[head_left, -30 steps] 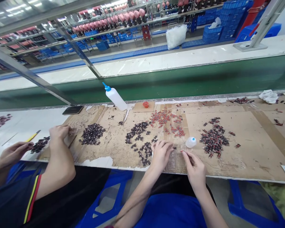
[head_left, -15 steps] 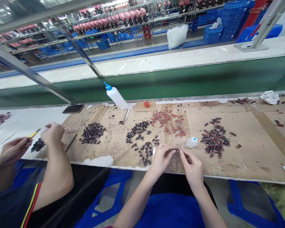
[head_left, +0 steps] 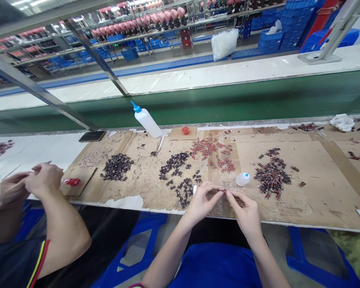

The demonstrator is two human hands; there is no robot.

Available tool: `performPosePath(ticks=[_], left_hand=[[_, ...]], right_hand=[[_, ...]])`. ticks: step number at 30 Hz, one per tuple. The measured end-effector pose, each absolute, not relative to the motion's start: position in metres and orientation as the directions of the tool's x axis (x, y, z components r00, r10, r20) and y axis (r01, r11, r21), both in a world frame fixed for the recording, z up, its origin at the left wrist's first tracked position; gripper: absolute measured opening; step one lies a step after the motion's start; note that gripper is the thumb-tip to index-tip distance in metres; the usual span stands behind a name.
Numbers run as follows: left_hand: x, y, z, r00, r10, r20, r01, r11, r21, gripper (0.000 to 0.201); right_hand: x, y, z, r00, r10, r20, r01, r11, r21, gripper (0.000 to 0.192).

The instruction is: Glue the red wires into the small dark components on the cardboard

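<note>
My left hand (head_left: 201,201) and my right hand (head_left: 245,211) meet fingertip to fingertip over the cardboard-covered bench (head_left: 312,200), pinching one small dark and red part (head_left: 225,192) between them. Just left of my hands lies a scatter of small black parts (head_left: 184,188). A small white bottle with a blue tip (head_left: 242,179) stands right behind my right hand. Further right is a pile of red-and-black parts (head_left: 271,176). Loose red parts (head_left: 211,152) lie behind my hands.
A co-worker's two hands (head_left: 33,182) work at the left, near a small red item (head_left: 72,182) and another black pile (head_left: 117,166). A white squeeze bottle (head_left: 146,120), a red cap (head_left: 185,130) and a phone (head_left: 92,136) sit by the green conveyor (head_left: 258,100).
My hands came together and lifted slightly, pinching a small part between the fingertips. The co-worker's hands drew back from the bench toward their body, uncovering a red item.
</note>
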State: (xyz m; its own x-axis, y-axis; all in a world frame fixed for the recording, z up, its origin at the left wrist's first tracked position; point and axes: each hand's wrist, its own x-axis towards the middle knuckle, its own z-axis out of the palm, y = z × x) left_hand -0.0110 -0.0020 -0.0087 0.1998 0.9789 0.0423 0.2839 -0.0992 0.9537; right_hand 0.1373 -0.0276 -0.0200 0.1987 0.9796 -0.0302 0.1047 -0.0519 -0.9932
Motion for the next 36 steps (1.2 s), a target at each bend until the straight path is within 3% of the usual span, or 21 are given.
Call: performPosePath(ticks=[7,21,31,33,36], left_hand=[[-0.006,-0.008,0.002,0.183,0.982,0.034,0.382,-0.103,0.918,0.014],[0.000,-0.013,0.001,0.187,0.976,-0.107,0.280,0.051,0.959,0.012],[0.008,-0.005,0.008,0.324,0.945,0.040,0.321,-0.150,0.935,0.021],[-0.005,0.006,0.008,0.206,0.977,0.053,0.471,-0.146,0.870,0.032],[-0.028,0.027,0.005,-0.037,0.995,0.089,0.730,-0.033,0.682,0.024]], right_hand=[[0.141,-0.026,-0.023,0.149,0.988,-0.052,0.126,-0.071,-0.989,0.038],[0.153,-0.031,-0.014,-0.037,0.998,0.049,0.320,0.058,-0.946,0.034],[0.193,-0.039,-0.015,0.099,0.991,0.085,0.371,0.042,-0.928,0.037],[0.209,-0.036,-0.013,0.218,0.965,0.145,0.465,0.028,-0.885,0.039],[0.226,-0.028,-0.011,0.436,0.852,0.291,0.615,-0.046,-0.787,0.055]])
